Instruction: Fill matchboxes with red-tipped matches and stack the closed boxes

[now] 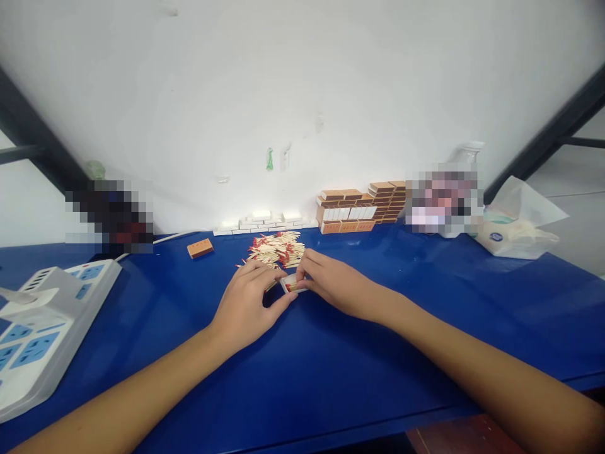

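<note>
A small white matchbox tray (292, 284) lies on the blue table (331, 366) between my two hands, with a few red-tipped matches in it. My left hand (248, 302) curls its fingers on the tray's left side, thumb touching its near edge. My right hand (331, 280) pinches the tray's right side with closed fingers. Just beyond the hands lies a loose pile of matches (278, 248).
A single orange matchbox (200, 248) lies left of the pile. White trays (265, 223) and stacked brown matchbox sleeves (363, 208) line the wall. A white power strip (42, 321) sits at the left, a plastic bag (515, 221) at the right.
</note>
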Demonstrator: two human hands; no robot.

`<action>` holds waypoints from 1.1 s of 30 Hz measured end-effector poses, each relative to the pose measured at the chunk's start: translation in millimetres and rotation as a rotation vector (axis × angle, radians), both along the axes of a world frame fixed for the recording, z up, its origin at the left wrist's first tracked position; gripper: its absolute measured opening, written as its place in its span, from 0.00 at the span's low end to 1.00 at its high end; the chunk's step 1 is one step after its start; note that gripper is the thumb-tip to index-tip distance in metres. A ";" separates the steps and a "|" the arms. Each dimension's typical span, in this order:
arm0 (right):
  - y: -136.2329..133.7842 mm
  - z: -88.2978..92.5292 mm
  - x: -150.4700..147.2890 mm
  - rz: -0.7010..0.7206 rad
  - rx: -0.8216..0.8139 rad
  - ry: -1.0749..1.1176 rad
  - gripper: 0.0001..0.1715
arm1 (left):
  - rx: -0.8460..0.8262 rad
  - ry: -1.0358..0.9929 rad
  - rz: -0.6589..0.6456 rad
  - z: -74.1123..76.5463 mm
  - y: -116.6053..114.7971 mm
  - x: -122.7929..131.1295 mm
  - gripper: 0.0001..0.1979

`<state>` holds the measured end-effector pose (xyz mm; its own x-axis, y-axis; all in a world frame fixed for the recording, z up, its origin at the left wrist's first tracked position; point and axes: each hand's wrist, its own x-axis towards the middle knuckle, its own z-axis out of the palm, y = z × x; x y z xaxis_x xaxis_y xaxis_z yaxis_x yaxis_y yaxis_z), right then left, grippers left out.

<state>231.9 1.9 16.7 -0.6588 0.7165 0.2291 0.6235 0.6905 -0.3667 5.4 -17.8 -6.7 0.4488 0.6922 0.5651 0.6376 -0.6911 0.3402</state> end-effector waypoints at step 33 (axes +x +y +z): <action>40.2 -22.6 2.4 -0.081 0.014 0.098 0.04 | -0.020 0.045 -0.039 0.1 -1.3 0.9 0.12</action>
